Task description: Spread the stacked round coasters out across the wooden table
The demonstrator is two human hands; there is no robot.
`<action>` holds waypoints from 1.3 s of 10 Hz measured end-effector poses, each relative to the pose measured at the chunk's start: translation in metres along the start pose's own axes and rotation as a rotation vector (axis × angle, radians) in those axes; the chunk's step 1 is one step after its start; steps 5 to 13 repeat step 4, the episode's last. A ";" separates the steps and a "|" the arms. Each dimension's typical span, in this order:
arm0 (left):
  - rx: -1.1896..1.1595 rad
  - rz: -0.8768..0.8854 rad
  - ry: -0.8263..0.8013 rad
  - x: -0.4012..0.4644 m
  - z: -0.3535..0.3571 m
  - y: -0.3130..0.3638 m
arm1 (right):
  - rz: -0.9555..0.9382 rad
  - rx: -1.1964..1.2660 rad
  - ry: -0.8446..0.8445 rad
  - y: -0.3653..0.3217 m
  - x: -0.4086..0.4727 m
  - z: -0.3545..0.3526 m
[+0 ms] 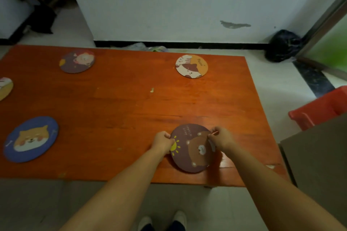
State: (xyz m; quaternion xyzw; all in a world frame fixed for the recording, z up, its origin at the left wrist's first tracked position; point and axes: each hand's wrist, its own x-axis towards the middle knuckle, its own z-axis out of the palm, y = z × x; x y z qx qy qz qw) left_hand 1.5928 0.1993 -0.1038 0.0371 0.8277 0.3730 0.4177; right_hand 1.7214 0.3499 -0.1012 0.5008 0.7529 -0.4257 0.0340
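Note:
A brown bear coaster (191, 148) lies near the front right of the orange wooden table (122, 103). My left hand (163, 141) pinches its left rim and my right hand (221, 139) pinches its right rim. Whether more coasters lie under it is hidden. A blue dog coaster (31, 139) sits at the front left. A purple coaster (77, 60) rests at the back left, a white and orange cat coaster (191, 66) at the back right. A yellowish coaster (4, 88) is cut off by the left edge.
A red plastic stool (319, 108) and a grey box (319, 159) stand right of the table. A black bag (283, 45) sits on the floor by the wall. My feet (163, 220) are below the table's front edge.

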 end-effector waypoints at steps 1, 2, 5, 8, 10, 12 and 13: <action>0.285 0.098 0.065 -0.001 0.002 -0.008 | -0.021 -0.084 0.001 0.012 0.000 0.010; 0.466 0.156 0.101 -0.004 0.002 -0.016 | -0.060 -0.228 0.012 0.020 -0.004 0.019; 0.540 0.216 0.214 -0.007 0.008 -0.029 | -0.094 -0.323 0.107 0.031 -0.009 0.029; 0.540 0.216 0.214 -0.007 0.008 -0.029 | -0.094 -0.323 0.107 0.031 -0.009 0.029; 0.540 0.216 0.214 -0.007 0.008 -0.029 | -0.094 -0.323 0.107 0.031 -0.009 0.029; 0.540 0.216 0.214 -0.007 0.008 -0.029 | -0.094 -0.323 0.107 0.031 -0.009 0.029; 0.540 0.216 0.214 -0.007 0.008 -0.029 | -0.094 -0.323 0.107 0.031 -0.009 0.029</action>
